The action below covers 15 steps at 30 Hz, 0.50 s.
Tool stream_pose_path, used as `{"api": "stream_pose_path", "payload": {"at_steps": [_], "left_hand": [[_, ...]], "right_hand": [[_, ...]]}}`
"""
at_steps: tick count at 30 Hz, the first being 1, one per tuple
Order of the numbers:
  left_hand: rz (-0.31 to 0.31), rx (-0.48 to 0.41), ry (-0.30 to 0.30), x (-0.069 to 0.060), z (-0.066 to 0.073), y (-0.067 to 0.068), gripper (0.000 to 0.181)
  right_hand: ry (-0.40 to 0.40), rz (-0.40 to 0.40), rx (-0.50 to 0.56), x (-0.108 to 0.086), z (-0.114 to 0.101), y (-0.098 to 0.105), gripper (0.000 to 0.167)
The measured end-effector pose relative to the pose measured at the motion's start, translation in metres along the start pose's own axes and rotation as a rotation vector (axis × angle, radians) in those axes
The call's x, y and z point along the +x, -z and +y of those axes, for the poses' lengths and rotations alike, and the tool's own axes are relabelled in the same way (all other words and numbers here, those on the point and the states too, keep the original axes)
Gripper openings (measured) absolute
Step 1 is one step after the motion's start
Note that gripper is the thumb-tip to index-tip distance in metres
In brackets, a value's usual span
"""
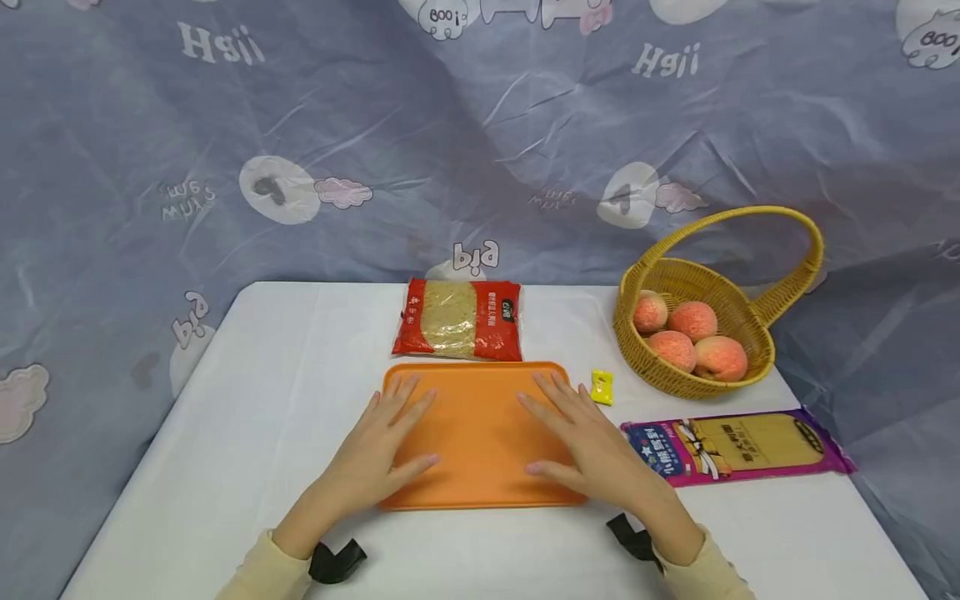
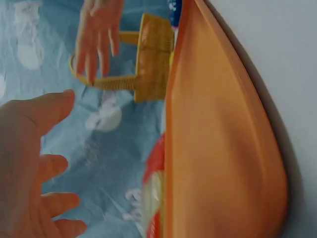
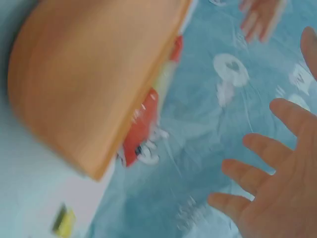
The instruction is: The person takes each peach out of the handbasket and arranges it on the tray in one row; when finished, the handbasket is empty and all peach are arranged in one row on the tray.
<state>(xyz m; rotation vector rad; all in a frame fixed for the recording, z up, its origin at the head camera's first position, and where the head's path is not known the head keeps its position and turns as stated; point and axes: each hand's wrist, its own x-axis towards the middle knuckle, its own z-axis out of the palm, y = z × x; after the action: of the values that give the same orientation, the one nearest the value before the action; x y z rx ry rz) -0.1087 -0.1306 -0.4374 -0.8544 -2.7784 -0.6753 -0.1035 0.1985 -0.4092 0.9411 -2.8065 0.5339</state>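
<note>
An orange tray (image 1: 483,433) lies flat on the white table, with nothing on it. Over its left side the left hand (image 1: 371,458) is held with fingers spread, holding nothing; the right hand (image 1: 592,446) is spread the same way over its right side. Both wrist views show a gap between hand and tray: the left hand (image 2: 29,163) has its fingers apart, and so does the right hand (image 3: 282,173). Just behind the tray is a red bag with a clear window (image 1: 461,321). A small yellow packet (image 1: 602,387) lies near the right fingertips.
At the back right stands a yellow wicker basket (image 1: 693,385) with a tall handle, holding several peaches (image 1: 720,358). A long purple and blue package (image 1: 738,446) lies in front of it, right of the tray. Patterned grey cloth (image 1: 450,125) hangs behind the table (image 1: 247,433).
</note>
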Motion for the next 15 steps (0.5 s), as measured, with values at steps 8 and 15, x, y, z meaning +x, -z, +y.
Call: {"api": "stream_pose_path", "payload": {"at_steps": [8,15], "left_hand": [[0.098,-0.262,0.185,-0.016,-0.046,-0.008,0.07],[0.128,-0.336,0.234,-0.021,-0.068,-0.027,0.063]], "right_hand": [[-0.045,0.215,0.093,-0.027,0.036,0.06,0.086],[-0.21,0.372,0.173,-0.045,0.086,0.102,0.08]]}}
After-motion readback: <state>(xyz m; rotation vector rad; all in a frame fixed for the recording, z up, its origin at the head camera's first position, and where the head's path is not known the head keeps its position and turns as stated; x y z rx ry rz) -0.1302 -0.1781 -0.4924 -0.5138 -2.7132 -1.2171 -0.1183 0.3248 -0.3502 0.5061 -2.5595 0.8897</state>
